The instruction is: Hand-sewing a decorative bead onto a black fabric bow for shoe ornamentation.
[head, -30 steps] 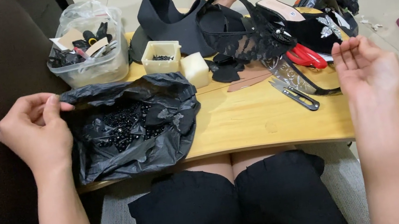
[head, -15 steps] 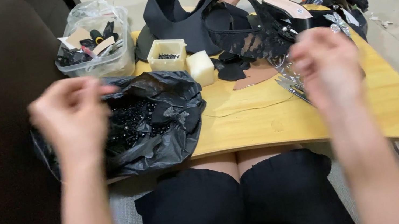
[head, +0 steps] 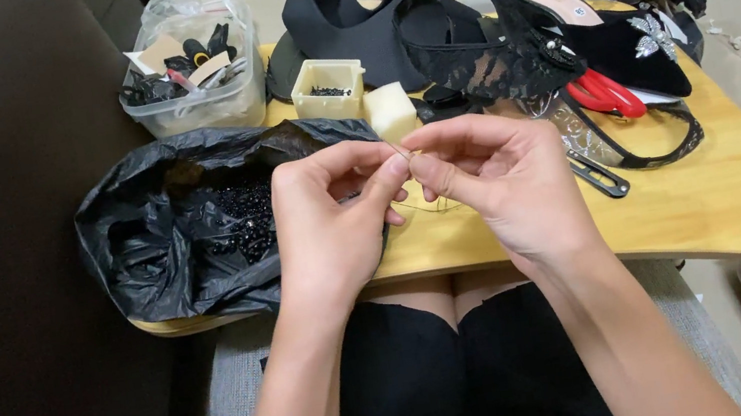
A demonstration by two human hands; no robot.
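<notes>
Fingertips of the left hand [head: 327, 221] and right hand [head: 498, 180] met above the wooden surface [head: 734, 195], both pinched narrow on a thin needle [head: 402, 149], forearms angled inward, just beside the black bag [head: 154, 246] of beads [head: 245, 218].

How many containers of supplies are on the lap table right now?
3: a clear plastic tub at the far left corner, a small cream box right of it, and an open black bag of beads by the left hand.

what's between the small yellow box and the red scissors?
In the head view: white foam block and black lace shoe upper lie between yellow box and red scissors.
</notes>
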